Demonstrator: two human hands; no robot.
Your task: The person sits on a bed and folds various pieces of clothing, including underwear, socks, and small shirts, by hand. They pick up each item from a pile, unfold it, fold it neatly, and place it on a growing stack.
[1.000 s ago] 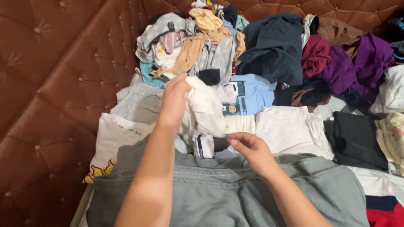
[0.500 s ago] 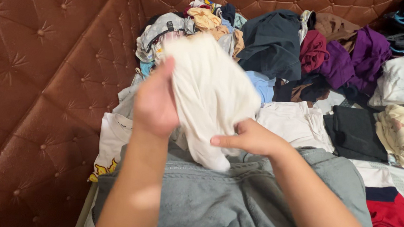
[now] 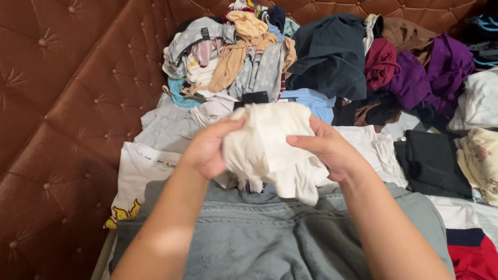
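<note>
Head view: both hands meet over a bed of laundry.
Left hand (image 3: 205,151): curled closed on the left edge of the cream garment (image 3: 269,150).
Right hand (image 3: 326,149): fingers pinching the garment's right side, thumb on top.
Cream garment: bunched between the hands, raised above the grey jeans (image 3: 276,249).
Clothes heap (image 3: 279,53): at 12 o'clock, against the brown tufted headboard (image 3: 58,83).
Black folded cloth (image 3: 433,163): at 3 o'clock.

Single head view looks steeply down, close over the clothes pile (image 3: 302,61).
</note>
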